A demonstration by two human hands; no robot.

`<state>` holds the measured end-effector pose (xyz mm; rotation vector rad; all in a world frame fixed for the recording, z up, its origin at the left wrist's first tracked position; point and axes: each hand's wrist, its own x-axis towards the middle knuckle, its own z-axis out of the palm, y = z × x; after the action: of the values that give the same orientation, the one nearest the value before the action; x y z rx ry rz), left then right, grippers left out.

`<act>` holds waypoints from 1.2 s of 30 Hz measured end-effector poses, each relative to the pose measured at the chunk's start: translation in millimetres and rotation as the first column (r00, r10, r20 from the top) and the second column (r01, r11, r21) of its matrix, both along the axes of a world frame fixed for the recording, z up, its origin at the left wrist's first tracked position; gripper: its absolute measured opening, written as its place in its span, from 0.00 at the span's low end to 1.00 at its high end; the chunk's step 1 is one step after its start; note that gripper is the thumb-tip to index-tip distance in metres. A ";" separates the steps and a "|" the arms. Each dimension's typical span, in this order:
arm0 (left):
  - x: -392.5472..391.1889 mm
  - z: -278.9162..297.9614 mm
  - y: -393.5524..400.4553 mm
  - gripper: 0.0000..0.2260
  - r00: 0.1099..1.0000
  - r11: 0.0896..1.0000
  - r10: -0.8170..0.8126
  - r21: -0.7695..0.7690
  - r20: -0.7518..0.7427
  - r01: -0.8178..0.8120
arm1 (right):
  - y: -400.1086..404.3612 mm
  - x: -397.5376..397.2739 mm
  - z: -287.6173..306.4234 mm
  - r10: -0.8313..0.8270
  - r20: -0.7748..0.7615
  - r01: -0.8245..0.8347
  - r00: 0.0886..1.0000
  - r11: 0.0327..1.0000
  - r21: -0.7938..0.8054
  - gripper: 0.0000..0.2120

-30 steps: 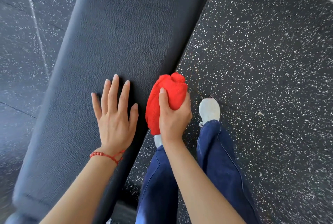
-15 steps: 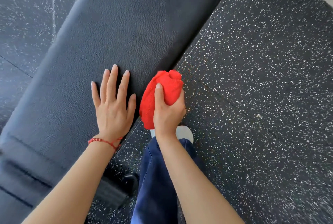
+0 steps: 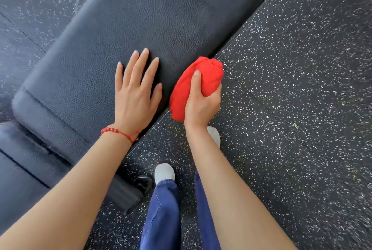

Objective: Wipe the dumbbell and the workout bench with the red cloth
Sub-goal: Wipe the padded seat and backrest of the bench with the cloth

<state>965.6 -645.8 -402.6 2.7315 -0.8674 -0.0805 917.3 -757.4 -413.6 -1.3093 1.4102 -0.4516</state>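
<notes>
The black padded workout bench runs diagonally from lower left to upper right. My left hand lies flat on its pad near the right edge, fingers spread, a red bead bracelet at the wrist. My right hand is closed around the bunched red cloth, which presses against the bench's right side edge, just beside my left hand. No dumbbell is in view.
Black speckled rubber floor surrounds the bench. My legs in blue trousers and white shoes stand beside the bench. A black bench foot sticks out near my left shoe. A seam splits the pad at the lower left.
Both hands have slid along the bench's edge with the cloth while my feet stepped; the view turned, showing the pad's seam and the bench foot.
</notes>
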 end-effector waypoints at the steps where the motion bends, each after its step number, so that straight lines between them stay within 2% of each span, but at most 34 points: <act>1: -5.6 1.1 9.8 0.21 1.000 1.000 0.012 0.004 0.004 -0.012 | 6.1 -2.2 0.4 0.001 -0.005 -0.001 1.000 1.000 -0.002 0.25; 8: -42.5 4.0 80.4 0.21 0.997 0.996 0.081 0.041 0.014 -0.081 | 64.4 -30.1 3.6 0.023 -0.012 -0.023 1.000 1.000 0.020 0.25; 11: -53.0 3.1 105.0 0.21 0.997 0.996 0.074 0.042 0.014 -0.075 | 85.4 -38.9 4.3 0.017 -0.029 -0.017 0.999 1.000 0.019 0.25; 15: -60.3 2.8 129.5 0.21 0.999 0.998 0.048 0.031 0.010 -0.048 | 107.1 -48.6 3.3 0.017 -0.052 -0.015 0.998 0.999 0.030 0.21; 23: -81.0 4.7 174.4 0.21 0.996 0.995 0.090 0.031 0.022 -0.091 | 159.8 -74.1 1.1 0.051 -0.040 -0.049 0.998 0.998 0.039 0.27; 30: -108.9 7.3 208.6 0.22 0.996 0.993 0.087 0.076 0.036 -0.089 | 185.8 -100.2 4.1 0.130 -0.035 -0.124 0.991 0.981 0.148 0.18; 36: -136.9 9.5 235.3 0.22 0.977 0.973 0.200 0.102 0.068 -0.206 | 213.2 -123.8 3.4 0.159 0.003 -0.156 0.987 0.968 0.198 0.15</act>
<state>828.7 -410.4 -393.1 2.9204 -0.6084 -0.0088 793.5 -544.2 -410.1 -1.2517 1.3141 -0.1904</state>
